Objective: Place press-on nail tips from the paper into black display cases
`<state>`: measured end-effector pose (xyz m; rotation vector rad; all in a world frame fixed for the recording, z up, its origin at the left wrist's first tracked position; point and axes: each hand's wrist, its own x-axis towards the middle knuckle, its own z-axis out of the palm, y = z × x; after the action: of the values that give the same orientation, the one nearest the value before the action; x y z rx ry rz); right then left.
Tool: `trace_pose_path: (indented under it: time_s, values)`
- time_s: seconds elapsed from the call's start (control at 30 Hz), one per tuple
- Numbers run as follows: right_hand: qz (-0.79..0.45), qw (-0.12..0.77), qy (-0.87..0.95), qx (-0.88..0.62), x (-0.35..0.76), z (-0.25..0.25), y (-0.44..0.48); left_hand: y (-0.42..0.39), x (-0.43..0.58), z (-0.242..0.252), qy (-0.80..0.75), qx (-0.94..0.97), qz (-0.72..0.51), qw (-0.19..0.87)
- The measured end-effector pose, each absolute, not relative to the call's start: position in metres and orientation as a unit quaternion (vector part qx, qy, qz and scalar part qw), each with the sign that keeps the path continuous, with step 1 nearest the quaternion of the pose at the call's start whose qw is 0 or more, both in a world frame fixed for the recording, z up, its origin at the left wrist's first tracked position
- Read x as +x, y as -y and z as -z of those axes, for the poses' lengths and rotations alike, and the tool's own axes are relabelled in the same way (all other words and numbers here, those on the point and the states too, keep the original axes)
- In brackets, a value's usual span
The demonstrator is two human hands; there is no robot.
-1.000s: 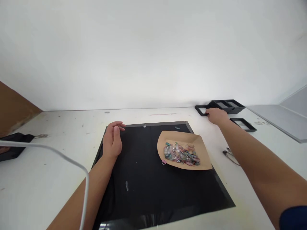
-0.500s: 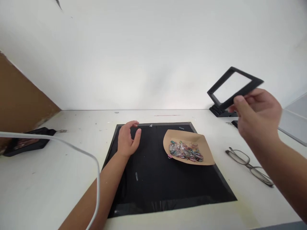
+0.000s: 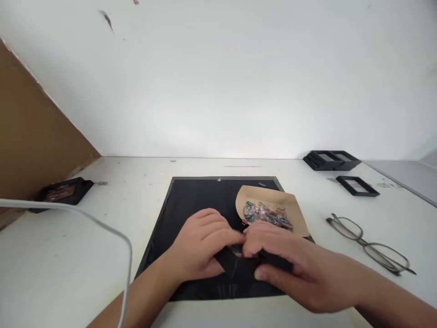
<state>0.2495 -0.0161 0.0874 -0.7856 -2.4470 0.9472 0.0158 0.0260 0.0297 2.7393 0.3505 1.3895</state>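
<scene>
A black mat (image 3: 191,200) lies on the white table. Over its near part both my hands meet on a small black frame (image 3: 239,264). My left hand (image 3: 205,243) covers its left side with fingers curled over the top. My right hand (image 3: 290,264) grips its right side, thumb along the near edge. Most of the frame is hidden under my fingers. Just behind my hands sits a tan paper tray (image 3: 295,212) holding several small colourful pieces (image 3: 266,214).
Eyeglasses (image 3: 368,246) lie on the table to the right. More black frames are stacked (image 3: 331,160) at the back right, one lying apart (image 3: 357,186). A black tray (image 3: 61,193) sits far left by a brown board. A white cable (image 3: 102,228) crosses the left foreground.
My right hand brought the black frame down from the air at the right onto the mat. My left hand moved back from the mat's far edge to meet it.
</scene>
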Motion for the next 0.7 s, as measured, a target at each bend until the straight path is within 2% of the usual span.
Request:
trace_pose_path:
  time_s: [0.07, 0.17, 0.23, 0.3, 0.37, 0.43, 0.57, 0.7]
  values:
    - [-0.337, 0.248, 0.86, -0.292, 0.248, -0.082, 0.013, -0.027, 0.018, -0.023, -0.11, 0.86, -0.497, 0.04]
    - [-0.322, 0.377, 0.788, -0.366, 0.239, -0.061, 0.01, -0.025, 0.021, -0.012, -0.146, 0.795, -0.588, 0.02]
    - [-0.393, 0.44, 0.712, -0.38, 0.228, -0.044, 0.009, -0.021, 0.024, -0.006, -0.166, 0.757, -0.632, 0.015]
    - [-0.526, 0.487, 0.612, -0.334, 0.215, -0.029, 0.011, -0.016, 0.029, -0.001, -0.175, 0.748, -0.639, 0.02]
    - [-0.631, 0.494, 0.524, -0.287, 0.205, -0.018, 0.014, -0.011, 0.034, 0.004, -0.183, 0.758, -0.625, 0.035]
    - [-0.682, 0.492, 0.469, -0.271, 0.199, -0.009, 0.017, -0.008, 0.038, 0.008, -0.185, 0.765, -0.615, 0.052]
    - [-0.679, 0.528, 0.432, -0.272, 0.202, 0.003, 0.023, -0.006, 0.042, 0.011, -0.171, 0.776, -0.602, 0.082]
    - [-0.678, 0.509, 0.448, -0.282, 0.207, 0.004, 0.024, -0.007, 0.044, 0.012, -0.175, 0.796, -0.568, 0.113]
